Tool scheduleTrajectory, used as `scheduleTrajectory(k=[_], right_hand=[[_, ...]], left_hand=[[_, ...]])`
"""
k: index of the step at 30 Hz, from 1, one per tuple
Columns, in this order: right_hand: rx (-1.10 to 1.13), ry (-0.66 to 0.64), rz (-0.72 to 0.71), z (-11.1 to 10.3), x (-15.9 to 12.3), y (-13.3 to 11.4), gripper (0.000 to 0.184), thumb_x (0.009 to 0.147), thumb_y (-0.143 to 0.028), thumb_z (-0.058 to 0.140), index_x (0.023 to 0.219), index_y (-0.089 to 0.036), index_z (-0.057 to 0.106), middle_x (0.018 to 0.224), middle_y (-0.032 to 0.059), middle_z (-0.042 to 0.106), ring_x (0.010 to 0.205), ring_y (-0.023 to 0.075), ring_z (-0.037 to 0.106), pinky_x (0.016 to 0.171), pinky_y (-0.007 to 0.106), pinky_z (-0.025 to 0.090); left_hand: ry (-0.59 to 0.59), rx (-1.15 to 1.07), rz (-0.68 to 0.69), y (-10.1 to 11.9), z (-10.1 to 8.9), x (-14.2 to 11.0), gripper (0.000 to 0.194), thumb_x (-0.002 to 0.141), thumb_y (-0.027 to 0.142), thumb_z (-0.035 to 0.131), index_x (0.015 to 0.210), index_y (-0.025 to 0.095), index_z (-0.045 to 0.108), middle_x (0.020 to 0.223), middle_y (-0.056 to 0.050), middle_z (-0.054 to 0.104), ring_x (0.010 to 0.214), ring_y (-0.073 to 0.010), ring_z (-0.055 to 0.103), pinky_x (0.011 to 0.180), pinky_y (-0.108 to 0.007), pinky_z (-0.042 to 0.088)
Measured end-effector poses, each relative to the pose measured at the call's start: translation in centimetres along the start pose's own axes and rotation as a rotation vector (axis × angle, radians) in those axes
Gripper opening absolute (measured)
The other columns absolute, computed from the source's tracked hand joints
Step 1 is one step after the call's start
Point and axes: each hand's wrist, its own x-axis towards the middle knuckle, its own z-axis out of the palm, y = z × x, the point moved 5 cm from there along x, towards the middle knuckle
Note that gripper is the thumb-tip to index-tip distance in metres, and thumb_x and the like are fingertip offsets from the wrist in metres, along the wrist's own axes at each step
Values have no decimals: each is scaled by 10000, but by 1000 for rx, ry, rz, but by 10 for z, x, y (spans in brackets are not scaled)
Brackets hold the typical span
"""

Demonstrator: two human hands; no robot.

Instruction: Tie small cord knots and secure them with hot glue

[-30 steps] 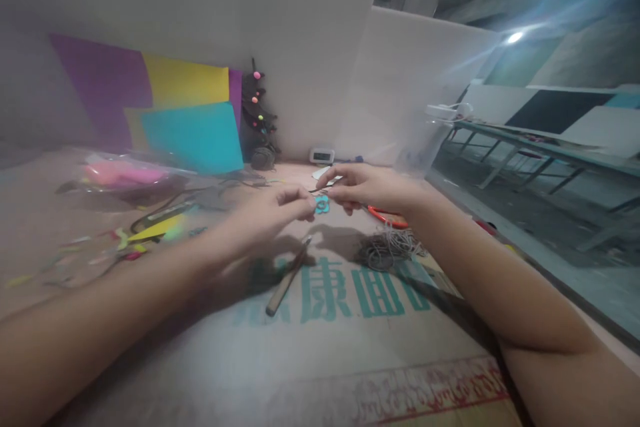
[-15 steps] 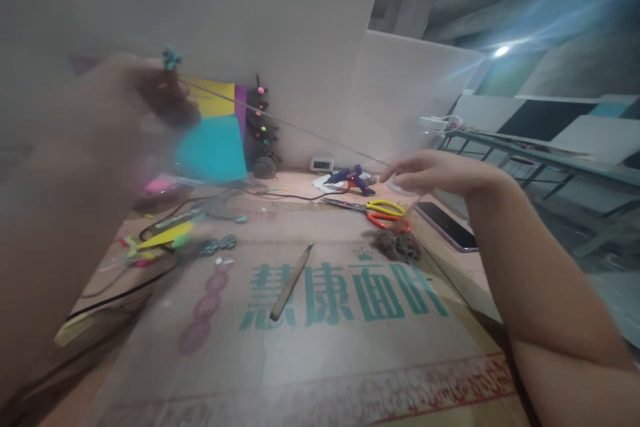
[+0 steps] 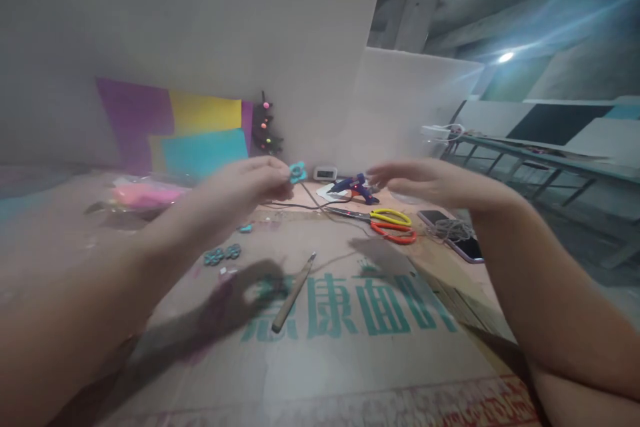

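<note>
My left hand is closed in a pinch on a small turquoise flower-shaped piece, raised above the board. A thin cord hangs slack below the flower. Over the right side, my right hand hovers with its fingers stretched out and loosely apart; I see nothing between them. Behind its fingertips lies a dark blue glue gun. A loose bundle of grey cord rests on a phone. Two more flower pieces sit on the board at the left.
A carving knife lies mid-board on the printed sheet. Scissors with yellow and red handles lie behind it. A small white clock stands at the back near a white panel. Coloured sheets lean at left.
My left hand has come down and rightward with the flower, closer to my right hand. The cord between them went from taut to slack, and its bundle shifted right onto the phone.
</note>
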Motion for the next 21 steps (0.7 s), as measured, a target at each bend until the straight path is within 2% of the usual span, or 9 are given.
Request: scheduleTrajectory(k=[3,5,7,11,14,16,18,21], right_hand=[[-51,-50,-87,31,8,-36,381,885,-442,543,1194,-240,637,1153,59,683,972,199,630,812,313,474],[-105,-131,-133,54,8,-55,250,872,-367,579,1038,-212,684,973,48,713,801,162,627,685,265,447],[-90,-181,-200,76,5,-71,159,865,-276,587,965,-202,685,884,30,704,727,136,605,620,235,413],[-55,-208,-412,118,-2,-91,337,886,-138,528,1195,-246,608,1171,51,640,890,149,614,740,249,440],[-129,-218,-481,151,5,-88,274,890,-187,560,1146,-242,638,1123,71,611,799,153,605,697,262,448],[-125,-155,-467,168,17,-80,195,912,-212,532,1058,-210,662,1019,70,608,770,150,594,694,262,458],[-158,-18,-444,176,30,-72,250,946,-210,454,1116,-177,634,979,89,613,805,174,595,730,288,469],[-160,148,-466,170,36,-71,290,943,-213,450,1188,-141,588,1121,152,614,950,210,593,818,326,469]], left_hand=[[-34,-32,-69,-4,6,-5,178,710,338,682,672,181,606,731,-14,621,788,-185,614,792,-345,465],[1,-59,-47,-2,2,-3,165,716,316,668,653,182,595,712,-3,603,771,-169,603,805,-335,457],[13,-79,-11,0,-1,-1,147,728,286,645,645,177,592,709,4,591,765,-153,593,826,-327,452],[-7,-75,-17,-5,-3,4,153,745,300,649,676,174,598,731,2,595,800,-163,611,844,-340,459],[-13,-57,-21,-8,-4,4,155,747,322,664,723,179,610,769,-6,611,815,-173,616,819,-341,471],[-26,-50,-6,-8,-3,4,146,753,316,658,730,180,613,774,-9,613,813,-170,613,808,-334,468],[-43,-44,2,-7,-2,3,149,759,316,650,722,177,613,763,-8,614,800,-163,607,797,-321,458],[-69,-18,-10,-10,0,3,188,771,351,652,724,173,613,750,-4,615,776,-154,595,766,-303,436]])
